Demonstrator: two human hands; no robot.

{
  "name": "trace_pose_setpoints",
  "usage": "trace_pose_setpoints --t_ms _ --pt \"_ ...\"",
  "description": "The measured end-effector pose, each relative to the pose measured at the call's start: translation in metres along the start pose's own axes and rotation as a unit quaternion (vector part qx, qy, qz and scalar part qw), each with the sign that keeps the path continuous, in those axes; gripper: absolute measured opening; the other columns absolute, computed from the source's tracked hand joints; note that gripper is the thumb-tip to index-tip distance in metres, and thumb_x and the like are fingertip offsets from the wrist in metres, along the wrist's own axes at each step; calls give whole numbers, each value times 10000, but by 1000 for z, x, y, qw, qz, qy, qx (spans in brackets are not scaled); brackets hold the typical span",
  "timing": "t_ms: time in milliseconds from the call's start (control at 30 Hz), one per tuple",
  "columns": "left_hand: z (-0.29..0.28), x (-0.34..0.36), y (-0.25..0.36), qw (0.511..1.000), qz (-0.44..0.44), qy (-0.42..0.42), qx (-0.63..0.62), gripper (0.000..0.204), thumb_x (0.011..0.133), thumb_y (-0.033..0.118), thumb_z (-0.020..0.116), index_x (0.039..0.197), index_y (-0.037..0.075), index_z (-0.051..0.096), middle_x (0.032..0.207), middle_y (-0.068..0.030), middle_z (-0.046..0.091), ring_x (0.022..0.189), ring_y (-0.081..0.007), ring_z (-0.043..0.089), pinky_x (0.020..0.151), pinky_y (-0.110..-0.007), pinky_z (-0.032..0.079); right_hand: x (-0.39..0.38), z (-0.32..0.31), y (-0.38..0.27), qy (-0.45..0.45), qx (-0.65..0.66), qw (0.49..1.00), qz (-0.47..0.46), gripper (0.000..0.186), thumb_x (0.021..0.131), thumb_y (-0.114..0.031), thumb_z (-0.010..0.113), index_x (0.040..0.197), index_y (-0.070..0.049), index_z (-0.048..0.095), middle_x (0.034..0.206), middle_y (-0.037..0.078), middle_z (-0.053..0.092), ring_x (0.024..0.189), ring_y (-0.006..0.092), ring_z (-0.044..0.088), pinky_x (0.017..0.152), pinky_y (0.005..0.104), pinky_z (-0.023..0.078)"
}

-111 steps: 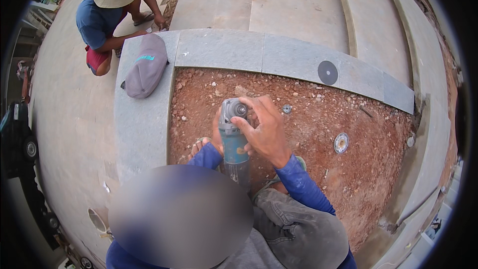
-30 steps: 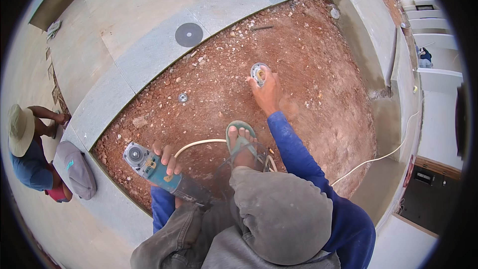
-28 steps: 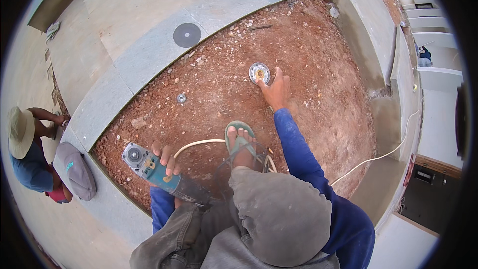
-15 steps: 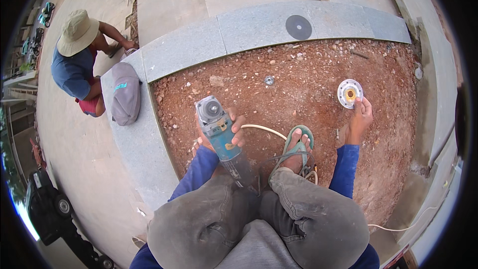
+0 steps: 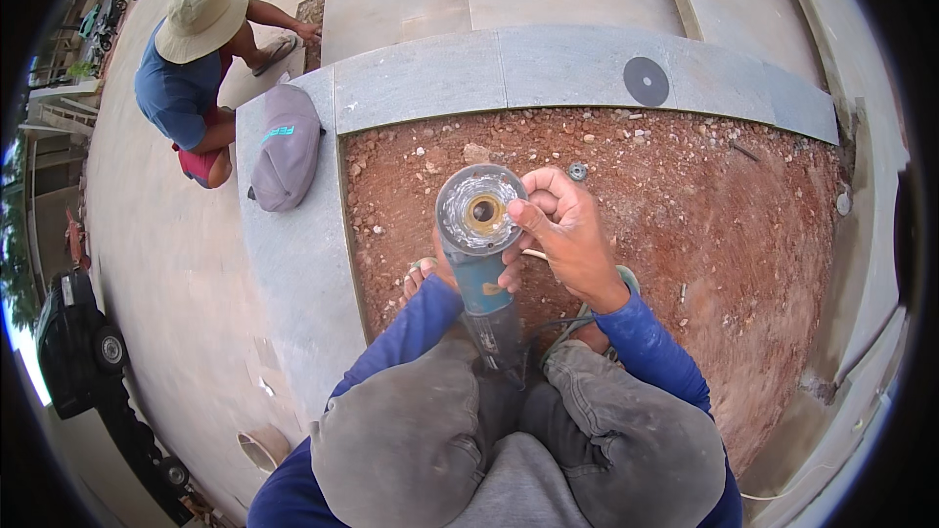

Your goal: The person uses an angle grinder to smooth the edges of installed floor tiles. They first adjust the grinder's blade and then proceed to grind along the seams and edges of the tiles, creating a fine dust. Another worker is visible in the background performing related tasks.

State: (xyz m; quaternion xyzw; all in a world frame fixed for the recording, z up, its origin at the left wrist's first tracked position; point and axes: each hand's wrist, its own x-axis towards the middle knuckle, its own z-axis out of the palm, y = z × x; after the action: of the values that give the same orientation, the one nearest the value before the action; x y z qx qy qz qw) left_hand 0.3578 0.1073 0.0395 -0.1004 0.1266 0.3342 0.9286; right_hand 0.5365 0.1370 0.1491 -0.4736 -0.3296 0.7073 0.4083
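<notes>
An angle grinder (image 5: 481, 284) with a blue-green body stands upright between my knees, head pointing away from me. My left hand (image 5: 510, 272) wraps round its body, largely hidden behind it. On the grinder's head lies a round metal grinding wheel (image 5: 451, 207), whitish, with a yellowish ring around its centre hole. My right hand (image 5: 562, 225) grips this wheel by its right edge, thumb on top and fingers at the rim. The wheel covers the grinder's spindle, so I cannot tell whether it sits fully down. A small metal flange nut (image 5: 578, 171) rests on the soil beyond my right hand.
A dark flat disc (image 5: 646, 81) lies on the grey stone slabs (image 5: 411, 88) bordering the red soil (image 5: 743, 264). A grey cap (image 5: 287, 152) rests on the left slabs. Another person (image 5: 186, 78) in a hat crouches at far left. A cable (image 5: 556, 321) runs by my foot.
My right hand has brought the grinding wheel from the right over the soil onto the grinder's head. The view has shifted, and the grinder remains in my left hand.
</notes>
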Motion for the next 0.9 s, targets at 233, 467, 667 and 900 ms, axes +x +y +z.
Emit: trace_pose_setpoints --t_ms 233,467,667,900 --pt "-9 -8 4 998 6 -52 45 511 973 572 506 1071 77 583 864 -104 548 600 -291 617 581 -471 500 7 15 3 -4 -63 997 38 262 983 -203 700 1128 -20 581 874 35 702 628 49 612 591 192 485" --pt "1 -8 -1 999 3 -36 16 599 940 614 459 1004 24 541 815 -138 563 573 -319 601 577 -468 489 9 18 6 25 -86 996 14 263 963 -210 728 1095 -16 610 872 18 693 694 38 614 608 189 491" --pt "-8 -10 0 999 6 -20 50 494 962 578 515 959 85 539 806 -91 552 537 -282 596 537 -448 477 9 24 7 44 -112 993 2 270 949 -208 741 1064 0 613 818 45 691 637 58 625 551 211 516" --pt "-6 -10 0 1000 -4 -20 19 537 937 580 537 994 47 512 820 -114 545 598 -302 624 590 -454 507 6 18 13 64 -97 993 -10 310 955 -245 738 1080 13 619 809 54 685 652 60 635 536 215 516"
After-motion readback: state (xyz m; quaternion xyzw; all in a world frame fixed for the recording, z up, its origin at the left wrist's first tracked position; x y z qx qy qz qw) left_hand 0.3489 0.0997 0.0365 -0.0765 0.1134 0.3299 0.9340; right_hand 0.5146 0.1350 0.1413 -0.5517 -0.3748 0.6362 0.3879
